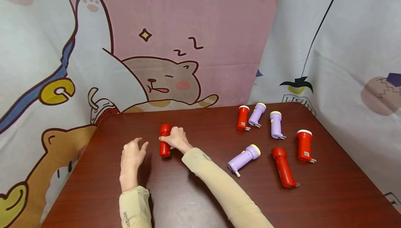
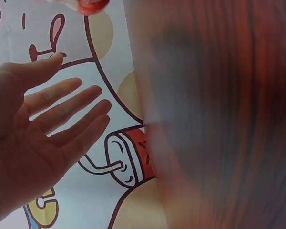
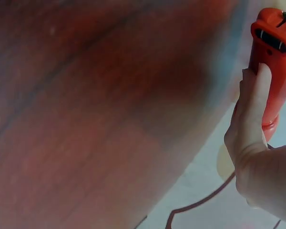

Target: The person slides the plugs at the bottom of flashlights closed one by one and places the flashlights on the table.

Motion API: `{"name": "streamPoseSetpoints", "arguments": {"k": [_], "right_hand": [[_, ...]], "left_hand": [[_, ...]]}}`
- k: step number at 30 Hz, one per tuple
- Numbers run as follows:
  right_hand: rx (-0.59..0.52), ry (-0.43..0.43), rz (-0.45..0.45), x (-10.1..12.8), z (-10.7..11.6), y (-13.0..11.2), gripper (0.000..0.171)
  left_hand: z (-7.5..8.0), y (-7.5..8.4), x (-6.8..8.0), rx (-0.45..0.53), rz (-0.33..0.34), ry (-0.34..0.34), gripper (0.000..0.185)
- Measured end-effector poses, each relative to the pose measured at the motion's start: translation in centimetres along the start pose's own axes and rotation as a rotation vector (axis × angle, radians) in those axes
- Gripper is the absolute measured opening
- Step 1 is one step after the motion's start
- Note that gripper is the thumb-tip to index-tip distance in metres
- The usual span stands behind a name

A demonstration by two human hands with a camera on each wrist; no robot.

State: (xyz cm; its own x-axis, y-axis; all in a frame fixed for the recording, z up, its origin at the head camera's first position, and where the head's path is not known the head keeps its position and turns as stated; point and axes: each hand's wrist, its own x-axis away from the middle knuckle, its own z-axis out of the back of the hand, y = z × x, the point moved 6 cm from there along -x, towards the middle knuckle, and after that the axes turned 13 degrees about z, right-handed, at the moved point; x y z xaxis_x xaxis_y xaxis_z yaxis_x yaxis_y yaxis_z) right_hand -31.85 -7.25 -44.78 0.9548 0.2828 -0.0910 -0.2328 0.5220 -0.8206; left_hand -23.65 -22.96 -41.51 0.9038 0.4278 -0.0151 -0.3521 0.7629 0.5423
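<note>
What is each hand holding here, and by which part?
Right hand grips the red torch around its body; left hand holds nothing.

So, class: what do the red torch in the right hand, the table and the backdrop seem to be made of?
Red torch, gripped by the right hand: probably moulded plastic, shown by its even glossy colour and rounded edges. Table: dark reddish wood or wood-look laminate, going by the grain lines and slight sheen. Backdrop: seemingly soft printed fabric, matte and gently creased.

Four red torches, three purple torches, one table.
</note>
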Motion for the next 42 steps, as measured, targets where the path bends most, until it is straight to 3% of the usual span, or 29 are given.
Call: {"name": "streamPoseSetpoints", "arguments": {"k": [17, 26, 33, 42], "right_hand": [[0.181, -0.034, 0.000, 0.4, -0.5, 0.1, 0.041], [0.364, -0.051, 0.083, 0.9, 0.2, -0.6, 0.044], [0.427, -0.036, 0.099, 1.9, 3.4, -1.0, 0.036], [0.493, 0.032, 0.086, 4.3, 9.8, -1.2, 0.038]], "left_hand": [[-1.0, 0.7, -0.3, 0.006, -0.012, -0.030, 0.040], [-2.3, 2.2, -0.2, 0.027, -0.049, -0.031, 0.038], [-3.4, 3.7, -0.1, 0.010, -0.038, -0.056, 0.044], [-4.7, 4.4, -0.2, -0.032, 0.005, -0.094, 0.037]]}}
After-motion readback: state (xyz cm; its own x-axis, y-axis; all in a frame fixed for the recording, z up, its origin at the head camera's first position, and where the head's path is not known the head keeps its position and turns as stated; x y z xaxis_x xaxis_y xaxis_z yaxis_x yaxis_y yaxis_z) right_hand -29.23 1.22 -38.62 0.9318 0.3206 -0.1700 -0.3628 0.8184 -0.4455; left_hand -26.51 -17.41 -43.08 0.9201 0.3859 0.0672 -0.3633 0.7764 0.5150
